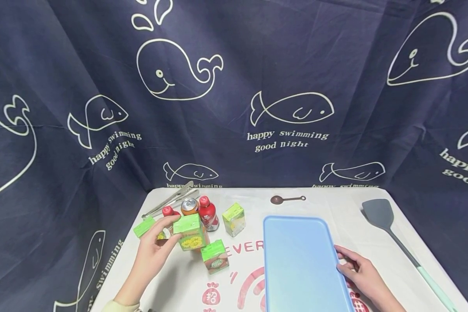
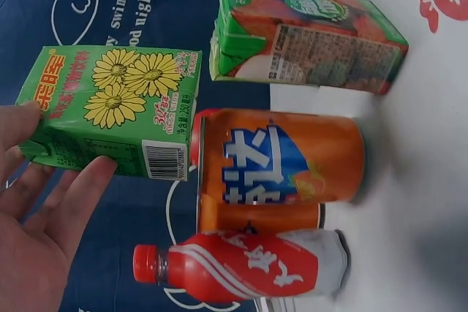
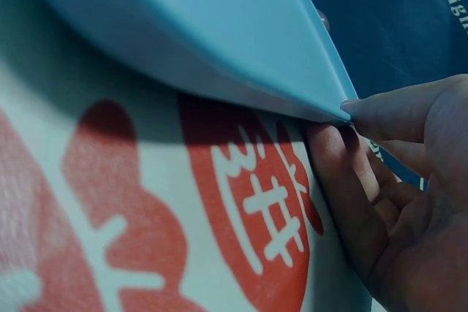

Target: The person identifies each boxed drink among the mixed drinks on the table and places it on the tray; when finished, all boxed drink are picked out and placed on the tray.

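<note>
rn a green carton w/ yellow flowers (image 1: 190, 234) is pinched btwn thumb & fingers of the left hand (image 1: 153, 248), held up off the table (image 1: 347, 216), left of the blue tray (image 1: 302, 264). Per the left wrist cam, its base is up around the top of the orange can (image 2: 289, 155). Tray's right rim is gripped by the right hand (image 1: 360, 271), thumb & fingers on the edge; exact finger placement underneath can't be told tho. IMO the step in hand is the carry: one carton lifted, tray steadied. Next move prob calls for a firm pinch & enough height so the fruit carton (image 1: 215, 256) and red bottle (image 1: 209, 215) nearby don't get knocked, w/ the tray kept from sliding meanwhile.
</note>
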`<move>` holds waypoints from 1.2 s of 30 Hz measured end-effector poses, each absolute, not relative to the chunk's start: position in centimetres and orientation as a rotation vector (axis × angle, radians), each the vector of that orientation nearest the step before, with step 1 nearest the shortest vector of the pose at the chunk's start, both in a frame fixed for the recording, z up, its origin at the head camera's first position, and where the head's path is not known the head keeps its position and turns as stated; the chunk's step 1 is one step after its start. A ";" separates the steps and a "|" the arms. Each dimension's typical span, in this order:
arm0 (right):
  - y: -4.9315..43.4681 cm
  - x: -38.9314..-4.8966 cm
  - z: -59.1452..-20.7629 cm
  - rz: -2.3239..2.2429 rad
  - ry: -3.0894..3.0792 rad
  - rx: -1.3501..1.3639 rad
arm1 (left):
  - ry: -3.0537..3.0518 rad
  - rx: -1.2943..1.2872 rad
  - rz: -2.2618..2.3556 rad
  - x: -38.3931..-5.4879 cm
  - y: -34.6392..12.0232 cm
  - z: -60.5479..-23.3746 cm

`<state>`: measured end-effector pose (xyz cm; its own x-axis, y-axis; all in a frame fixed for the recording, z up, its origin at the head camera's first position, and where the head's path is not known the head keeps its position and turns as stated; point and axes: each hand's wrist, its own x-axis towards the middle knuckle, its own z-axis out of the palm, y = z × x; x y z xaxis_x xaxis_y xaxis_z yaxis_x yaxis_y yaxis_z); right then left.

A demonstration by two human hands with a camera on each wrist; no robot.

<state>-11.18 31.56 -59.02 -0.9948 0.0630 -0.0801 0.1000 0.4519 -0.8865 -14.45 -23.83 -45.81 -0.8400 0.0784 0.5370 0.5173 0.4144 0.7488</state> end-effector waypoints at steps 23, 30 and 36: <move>31.6 -11.3 -58.7 -1.556 2.628 0.186 | -2.347 -0.515 -1.555 -17.4 -17.8 -45.4; 31.4 -11.2 -58.4 -1.552 2.619 0.204 | -2.354 -0.514 -1.544 -18.0 -15.6 -45.9; 31.5 -11.3 -58.4 -1.545 2.604 0.212 | -2.375 -0.475 -1.569 -18.3 -13.7 -46.4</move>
<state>-11.31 31.52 -58.37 -0.9846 0.0656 -0.1618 0.1735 0.4735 -0.8635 -18.34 -13.70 -46.43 -0.9141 0.1291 0.3844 0.4042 0.3649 0.8387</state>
